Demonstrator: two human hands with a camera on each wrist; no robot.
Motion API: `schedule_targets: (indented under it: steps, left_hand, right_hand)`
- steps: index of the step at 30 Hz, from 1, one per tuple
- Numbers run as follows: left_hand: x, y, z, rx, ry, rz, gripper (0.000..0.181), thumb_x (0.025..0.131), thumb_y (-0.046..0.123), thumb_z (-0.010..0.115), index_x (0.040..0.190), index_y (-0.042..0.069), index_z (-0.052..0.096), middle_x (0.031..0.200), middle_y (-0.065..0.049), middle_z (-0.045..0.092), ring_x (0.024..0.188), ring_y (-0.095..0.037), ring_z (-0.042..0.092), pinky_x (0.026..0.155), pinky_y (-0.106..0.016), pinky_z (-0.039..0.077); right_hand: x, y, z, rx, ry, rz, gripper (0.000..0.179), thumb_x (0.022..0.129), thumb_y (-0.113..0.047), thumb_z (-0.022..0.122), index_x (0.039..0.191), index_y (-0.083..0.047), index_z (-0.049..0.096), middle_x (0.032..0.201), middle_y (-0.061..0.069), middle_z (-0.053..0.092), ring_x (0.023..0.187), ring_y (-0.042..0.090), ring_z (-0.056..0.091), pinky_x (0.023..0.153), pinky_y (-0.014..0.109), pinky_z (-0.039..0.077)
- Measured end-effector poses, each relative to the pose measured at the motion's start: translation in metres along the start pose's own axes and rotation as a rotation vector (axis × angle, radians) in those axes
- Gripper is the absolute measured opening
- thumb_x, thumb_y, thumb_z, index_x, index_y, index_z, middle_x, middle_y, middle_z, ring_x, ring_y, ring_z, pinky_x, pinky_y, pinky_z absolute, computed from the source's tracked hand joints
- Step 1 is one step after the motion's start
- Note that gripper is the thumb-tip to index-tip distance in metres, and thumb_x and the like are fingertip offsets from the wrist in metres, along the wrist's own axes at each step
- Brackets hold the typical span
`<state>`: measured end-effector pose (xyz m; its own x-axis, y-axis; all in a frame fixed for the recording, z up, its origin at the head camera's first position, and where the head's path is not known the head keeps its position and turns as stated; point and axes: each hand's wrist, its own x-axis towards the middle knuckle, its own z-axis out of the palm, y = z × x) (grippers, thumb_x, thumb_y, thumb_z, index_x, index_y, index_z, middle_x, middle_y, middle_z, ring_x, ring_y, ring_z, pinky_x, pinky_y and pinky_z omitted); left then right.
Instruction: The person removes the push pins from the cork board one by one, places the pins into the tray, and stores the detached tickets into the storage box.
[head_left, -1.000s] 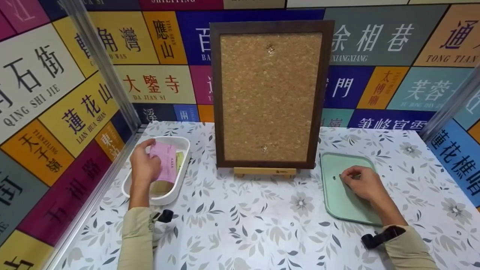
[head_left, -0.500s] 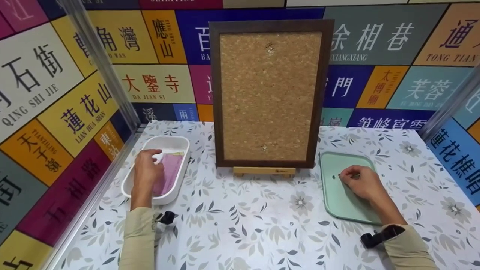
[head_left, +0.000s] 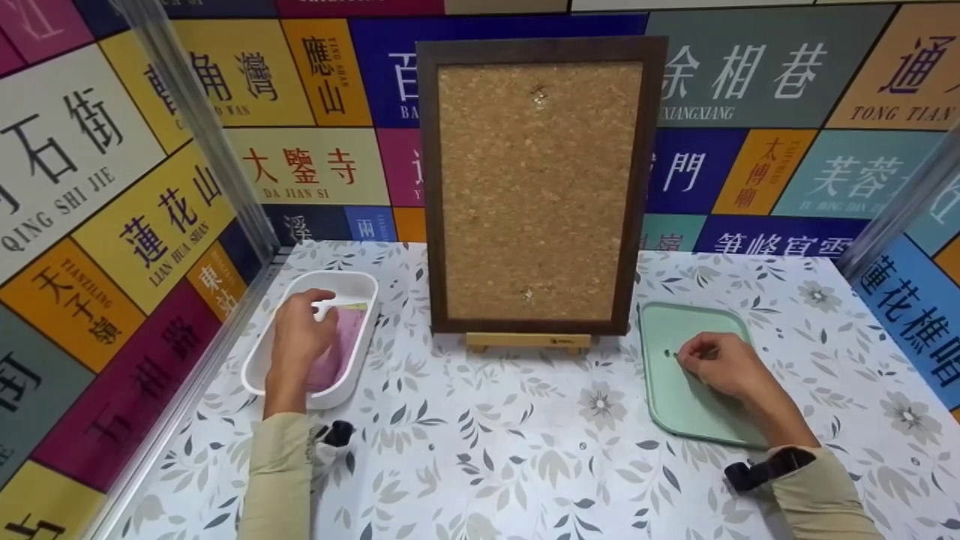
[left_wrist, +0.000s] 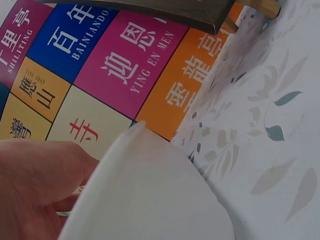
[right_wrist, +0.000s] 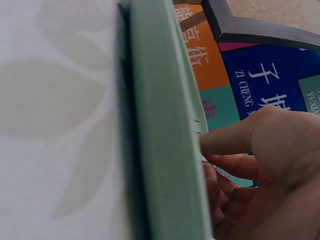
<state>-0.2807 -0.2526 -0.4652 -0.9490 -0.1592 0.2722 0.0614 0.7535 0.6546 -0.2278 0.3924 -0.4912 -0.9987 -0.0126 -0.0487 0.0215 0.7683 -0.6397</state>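
Note:
My left hand hovers over the white bin, thumb and fingers bent loosely and apart. Under it a pink paper slip lies in the bin over a yellow-green one, partly hidden by the hand. In the left wrist view the bin's wall covers much of the hand. At the right, my right hand is over the light green tray, thumb and index fingertip pinching a small dark thing, too small to identify. Just left of the fingertips, small dark bits lie on the tray.
Between bin and tray, a dark-framed cork board stands on a wooden easel, with small shiny clusters near its top and bottom. A floral cloth covers the table. Sign-patterned walls rise behind and at both sides.
My left hand has let go of the pink slip, which dropped flat into the bin, and the fingers have drawn back above it. My right hand has barely moved.

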Motion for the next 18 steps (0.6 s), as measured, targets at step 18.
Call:
schedule_targets:
  steps: [18]
  left_hand:
    - [0.000, 0.035, 0.014, 0.002, 0.010, 0.093, 0.030, 0.100, 0.011, 0.066, 0.127, 0.003, 0.076, 0.131, -0.023, 0.073, 0.124, -0.043, 0.066, 0.109, -0.055, 0.051]
  right_hand:
    - [0.002, -0.003, -0.006, -0.026, -0.030, -0.009, 0.016, 0.101, -0.021, 0.075, 0.108, -0.007, 0.079, 0.103, 0.009, 0.076, 0.089, 0.016, 0.061, 0.070, 0.026, 0.049]
